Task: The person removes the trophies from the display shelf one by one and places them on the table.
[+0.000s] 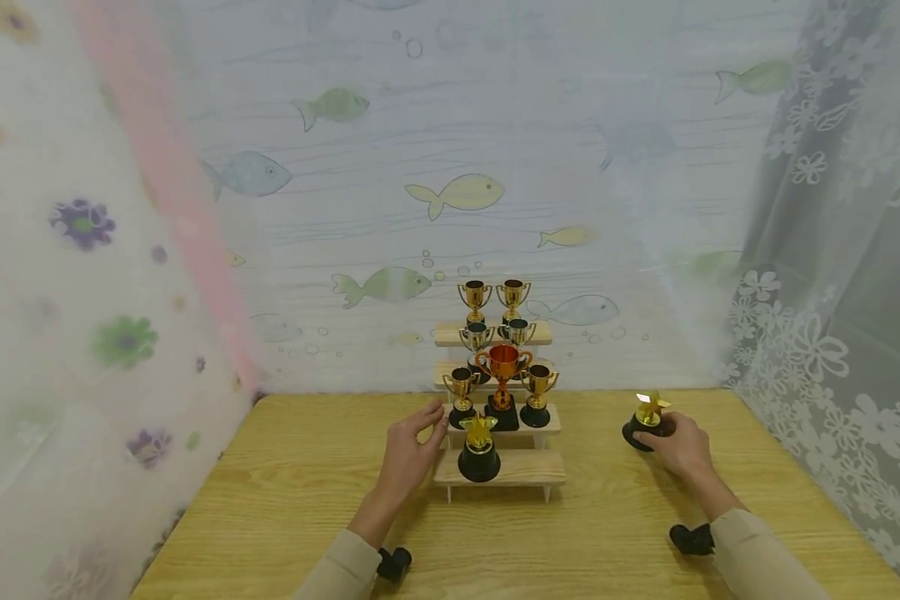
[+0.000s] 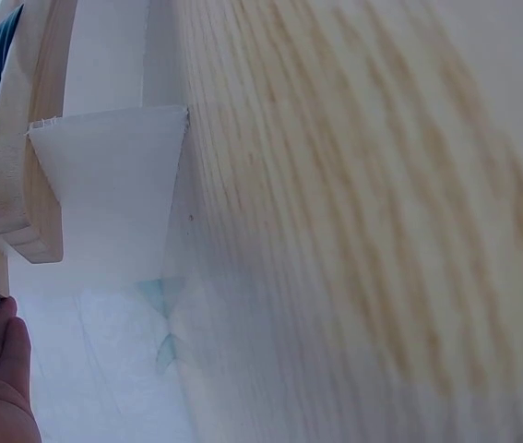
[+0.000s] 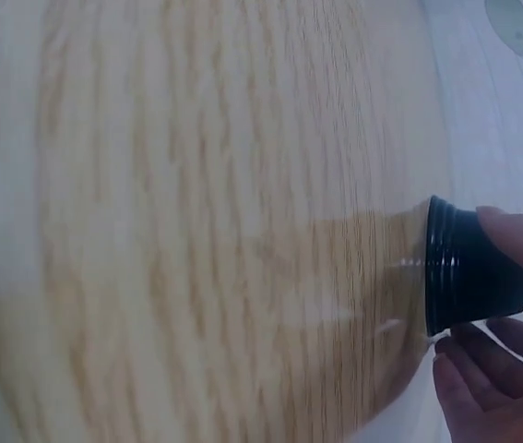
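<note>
In the head view my right hand (image 1: 682,446) grips a gold star trophy (image 1: 651,408) by its black base, off to the right of the stand. The right wrist view shows that black base (image 3: 473,268) between thumb and fingers, close to the tabletop. My left hand (image 1: 412,442) is at the left side of the tiered wooden stand (image 1: 528,468), its fairly straight fingertips right at a step's end. Another star trophy (image 1: 479,454) stands on the lowest step. Behind it, an orange-red cup trophy (image 1: 503,367) stands between two gold cups.
Silver cups, one of them a silver cup trophy (image 1: 477,335), stand on the step above, and gold cups (image 1: 513,293) on the top step. The wooden table (image 1: 307,475) ends at a fish-print curtain (image 1: 330,208) behind. A lace-patterned curtain (image 1: 817,350) hangs along the right.
</note>
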A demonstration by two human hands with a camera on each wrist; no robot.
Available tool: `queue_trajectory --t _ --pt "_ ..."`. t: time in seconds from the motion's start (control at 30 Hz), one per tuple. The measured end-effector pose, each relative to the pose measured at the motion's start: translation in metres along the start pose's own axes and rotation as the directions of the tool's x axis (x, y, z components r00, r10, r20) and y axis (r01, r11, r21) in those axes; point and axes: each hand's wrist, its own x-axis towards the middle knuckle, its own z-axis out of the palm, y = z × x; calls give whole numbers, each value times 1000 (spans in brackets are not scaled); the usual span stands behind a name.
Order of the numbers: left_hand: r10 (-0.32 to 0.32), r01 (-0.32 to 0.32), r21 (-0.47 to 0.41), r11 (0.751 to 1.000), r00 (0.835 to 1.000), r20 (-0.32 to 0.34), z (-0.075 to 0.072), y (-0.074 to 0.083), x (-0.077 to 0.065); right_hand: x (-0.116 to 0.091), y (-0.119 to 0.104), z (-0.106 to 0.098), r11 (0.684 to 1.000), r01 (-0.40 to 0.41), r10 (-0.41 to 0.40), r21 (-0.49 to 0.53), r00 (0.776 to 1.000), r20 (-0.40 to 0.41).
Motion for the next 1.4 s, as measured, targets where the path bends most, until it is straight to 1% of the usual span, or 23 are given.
queue_trajectory --t 0.17,0.63,0.93,1.07,1.27,1.4 --pt "-1 1 -6 1000 1000 1 0 1 -1 -4 2 -4 1000 11 -11 -10 1000 17" --pt "-6 6 4 1000 1000 8 0 -1 0 -20 -6 -18 999 21 -18 -26 996 88" --pt "1 -1 -8 1000 1000 0 1 0 0 -26 -7 -22 998 42 -38 -51 996 85" --pt "5 -5 4 1000 1000 -4 1 -2 1 -30 -10 -23 997 54 -49 -61 995 81" --pt "15 -15 4 1000 1000 -15 2 -5 1 -34 -16 -25 996 62 -56 -56 993 103" --pt "7 -6 9 1000 1000 -17 2 -5 1 -38 -20 -26 996 67 -60 -52 992 111"
